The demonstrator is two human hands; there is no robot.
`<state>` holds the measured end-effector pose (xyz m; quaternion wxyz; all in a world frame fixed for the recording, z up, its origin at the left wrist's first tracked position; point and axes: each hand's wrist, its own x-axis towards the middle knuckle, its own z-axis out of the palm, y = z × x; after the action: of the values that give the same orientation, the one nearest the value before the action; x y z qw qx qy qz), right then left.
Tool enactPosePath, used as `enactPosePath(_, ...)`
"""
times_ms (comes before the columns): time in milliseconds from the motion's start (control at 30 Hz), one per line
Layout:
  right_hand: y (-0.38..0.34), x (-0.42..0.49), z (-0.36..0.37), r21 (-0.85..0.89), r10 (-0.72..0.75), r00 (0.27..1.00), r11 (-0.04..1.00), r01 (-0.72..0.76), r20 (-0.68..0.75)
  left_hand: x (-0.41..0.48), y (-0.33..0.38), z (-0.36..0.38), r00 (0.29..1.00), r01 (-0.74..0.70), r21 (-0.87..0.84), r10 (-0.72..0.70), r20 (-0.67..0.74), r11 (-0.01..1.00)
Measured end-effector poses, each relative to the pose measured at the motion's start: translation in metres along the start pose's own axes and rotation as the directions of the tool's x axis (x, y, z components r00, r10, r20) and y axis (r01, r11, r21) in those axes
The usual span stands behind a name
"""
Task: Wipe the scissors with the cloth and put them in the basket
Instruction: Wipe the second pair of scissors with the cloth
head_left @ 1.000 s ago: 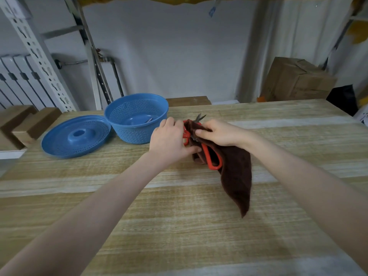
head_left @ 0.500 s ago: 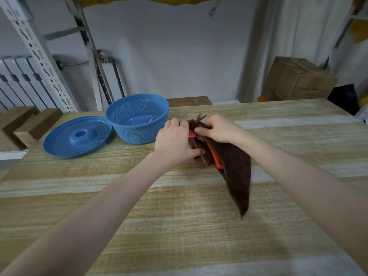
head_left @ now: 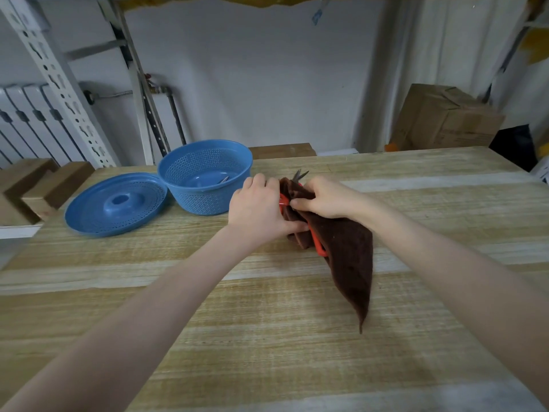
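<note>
Head view: both hands are up over the table (head_left: 267,337), just right of the basket (head_left: 202,200).

- Left hand (head_left: 258,208): fingers curled, gripping the scissors (head_left: 318,245) at the red handle end, thumb on a cloth fold.
- Right hand (head_left: 323,197): pinching the cloth (head_left: 347,263) closed around the blade section.
- Scissors: mostly wrapped. Grey tips poke out above the hands, slightly apart, and one red handle loop shows below.
- Cloth: brown, and the free end hangs to a point toward the table. Can't tell if it touches.
- Basket: blue, upright on the table, with a small metal item inside that I can't identify.
- Lid (head_left: 116,203): lies flat, touching the basket's left side.
</note>
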<state>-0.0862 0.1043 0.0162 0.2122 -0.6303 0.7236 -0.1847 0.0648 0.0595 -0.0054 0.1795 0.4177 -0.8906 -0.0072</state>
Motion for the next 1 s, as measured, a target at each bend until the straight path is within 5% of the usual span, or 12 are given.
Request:
enactPosePath(200,-0.001,0.008,0.007,-0.074,0.045,0.993,0.996,-0.053,-0.106,-0.002,-0.002,0.005,1.000,0.007,-0.019,-0.006,0.026,1.000)
enactPosePath(567,0.011,0.000,-0.019,0.366,0.200,0.931,0.927,-0.079,-0.306,-0.001,-0.022,0.001,0.999,-0.008,-0.025,0.007,-0.037,1.000)
enactPosePath(833,0.002,-0.012,-0.003,0.058,-0.086,0.995,0.995,0.083,0.055,-0.001,-0.020,-0.003,0.996,-0.064,0.009,0.065,-0.062,0.998)
enactPosePath(1000,0.004,-0.010,-0.008,0.159,-0.146,0.987,0.978,0.133,0.069,0.000,-0.019,-0.004,0.994,-0.062,0.041,0.066,-0.090,0.997)
